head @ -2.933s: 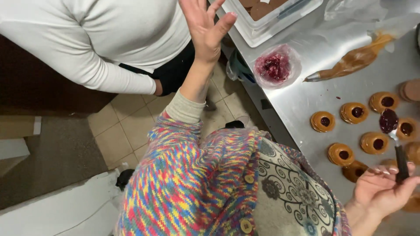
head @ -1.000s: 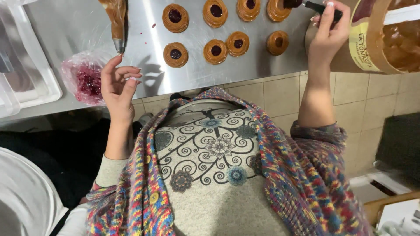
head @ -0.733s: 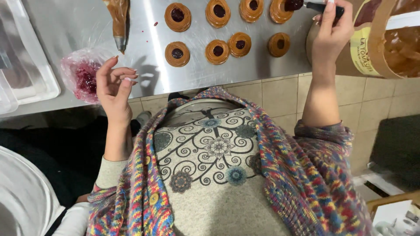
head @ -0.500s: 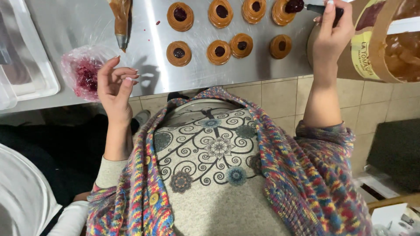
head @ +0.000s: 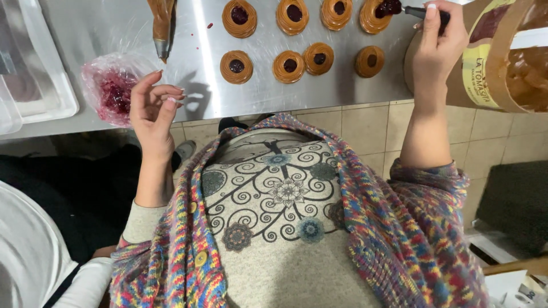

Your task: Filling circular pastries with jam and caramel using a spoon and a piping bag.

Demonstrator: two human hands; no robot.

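A steel counter [head: 114, 23] runs across the far side of the scene, seen from above over a person's multicoloured knitted cardigan [head: 399, 239]. At far right stands a large round tub [head: 496, 63] with a brown rim and a yellow label, brown paste inside. At far left lies a white tray [head: 40, 85], and beside it a clear plastic bag [head: 108, 85] of dark red jam. A piping bag [head: 161, 23] of caramel-coloured cream points its metal tip toward the near edge. Eight round pastries [head: 291, 65] sit in two rows, each a caramel ring, most with a dark red centre. The right hand [head: 439, 40] is clamped on a dark-handled spoon [head: 408, 9] loaded with jam over the far-right pastry. The left hand [head: 151, 108] hovers empty near the jam bag, fingers loosely apart.
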